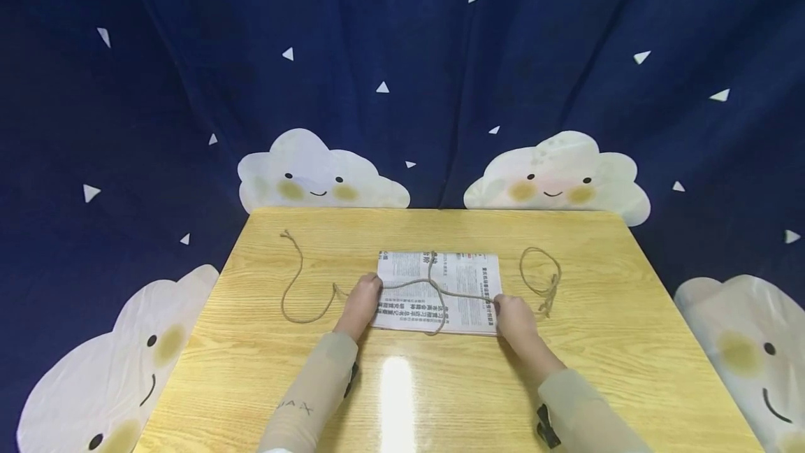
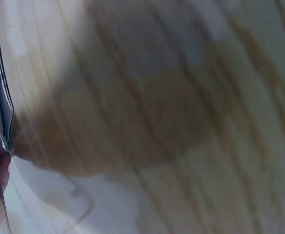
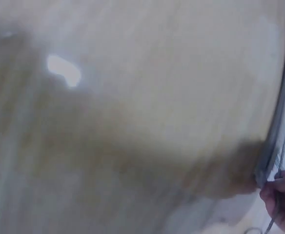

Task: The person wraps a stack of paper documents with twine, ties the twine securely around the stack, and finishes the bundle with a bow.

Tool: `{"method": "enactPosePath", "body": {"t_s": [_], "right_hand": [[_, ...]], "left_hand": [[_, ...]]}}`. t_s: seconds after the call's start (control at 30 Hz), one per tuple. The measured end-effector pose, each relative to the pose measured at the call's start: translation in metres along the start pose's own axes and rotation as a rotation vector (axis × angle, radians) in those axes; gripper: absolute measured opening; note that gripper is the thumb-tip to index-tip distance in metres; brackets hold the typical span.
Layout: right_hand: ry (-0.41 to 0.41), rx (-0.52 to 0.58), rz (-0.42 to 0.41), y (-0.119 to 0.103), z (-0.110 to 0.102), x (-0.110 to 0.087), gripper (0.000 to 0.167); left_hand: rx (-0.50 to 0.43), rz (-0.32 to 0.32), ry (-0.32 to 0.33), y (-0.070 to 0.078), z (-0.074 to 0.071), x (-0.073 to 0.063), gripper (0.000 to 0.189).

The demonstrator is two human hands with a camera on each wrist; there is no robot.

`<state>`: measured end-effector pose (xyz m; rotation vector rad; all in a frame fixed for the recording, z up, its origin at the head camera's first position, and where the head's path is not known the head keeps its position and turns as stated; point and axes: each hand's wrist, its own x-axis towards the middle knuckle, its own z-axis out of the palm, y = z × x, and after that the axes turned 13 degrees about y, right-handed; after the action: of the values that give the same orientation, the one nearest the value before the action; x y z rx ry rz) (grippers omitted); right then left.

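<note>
A folded stack of newspaper (image 1: 472, 317) lies on the table, with brown twine (image 1: 402, 285) crossing over its top in both directions. At the stack's left edge my left hand (image 1: 361, 303) pinches the twine between thumb and finger. My right hand (image 1: 517, 320) does the same at the right edge, the cord running taut-looking across the paper between them. In the left wrist view the fingers (image 2: 1, 168) meet the paper's corner, and twine hangs below. The right wrist view has the other fingers (image 3: 274, 200) at a corner, twine passing through them. Whether the hands also grip paper is unclear.
One loose end of the twine curves across the wooden table (image 1: 264, 369) on the left. Beyond the right hand, the other end lies in a loose coil. A dark blue curtain (image 1: 428, 75) with clouds and triangles hangs behind the table's far edge.
</note>
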<state>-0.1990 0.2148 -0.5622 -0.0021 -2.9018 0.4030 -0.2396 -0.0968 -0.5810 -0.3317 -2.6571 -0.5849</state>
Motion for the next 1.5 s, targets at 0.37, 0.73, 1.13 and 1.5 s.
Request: {"method": "enactPosePath", "body": {"t_s": [0.37,0.73,1.13,1.5], "right_hand": [[-0.064,0.354,0.117,0.033,-0.015,0.03,0.017],[-0.108,0.43,0.24,0.045,-0.007,0.035,0.016],[-0.171,0.516,0.39,0.036,-0.014,0.036,0.022],[-0.151,0.506,0.471,0.029,-0.012,0.036,0.026]], "left_hand": [[-0.287,-0.258,-0.05,-0.014,-0.005,0.0,0.013],[-0.311,-0.476,-0.04,-0.009,-0.012,0.002,0.015],[-0.363,-0.718,-0.001,0.012,-0.028,0.002,0.011],[-0.426,-0.893,0.018,-0.023,0.023,0.008,0.013]]}}
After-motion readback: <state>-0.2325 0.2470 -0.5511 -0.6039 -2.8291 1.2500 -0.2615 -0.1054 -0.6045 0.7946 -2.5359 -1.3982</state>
